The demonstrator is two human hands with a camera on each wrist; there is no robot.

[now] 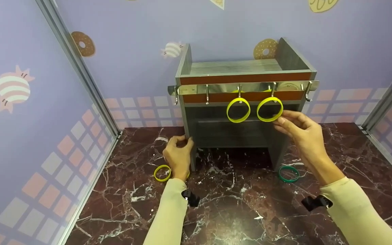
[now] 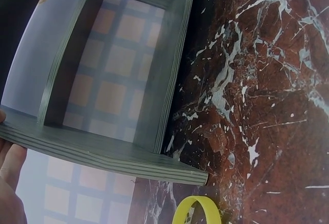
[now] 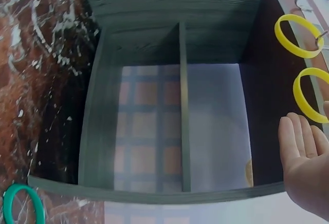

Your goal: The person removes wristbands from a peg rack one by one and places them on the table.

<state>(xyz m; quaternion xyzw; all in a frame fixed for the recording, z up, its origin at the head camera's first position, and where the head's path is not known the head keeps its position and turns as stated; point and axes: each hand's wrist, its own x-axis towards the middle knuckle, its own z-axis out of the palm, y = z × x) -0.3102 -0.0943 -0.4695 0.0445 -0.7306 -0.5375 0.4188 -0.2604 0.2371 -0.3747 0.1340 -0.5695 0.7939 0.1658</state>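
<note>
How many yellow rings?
3 clear: one ring on a hook, one in the right hand, one on the table. A yellow sliver behind the left wrist may be a fourth.

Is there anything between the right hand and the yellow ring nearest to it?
Nothing visible: the right hand directly pinches the yellow ring, at its lower right edge in the head view.

No legible text, possibly a blurred label (image 1: 188, 90) on the hook rail (image 1: 221, 89)
</note>
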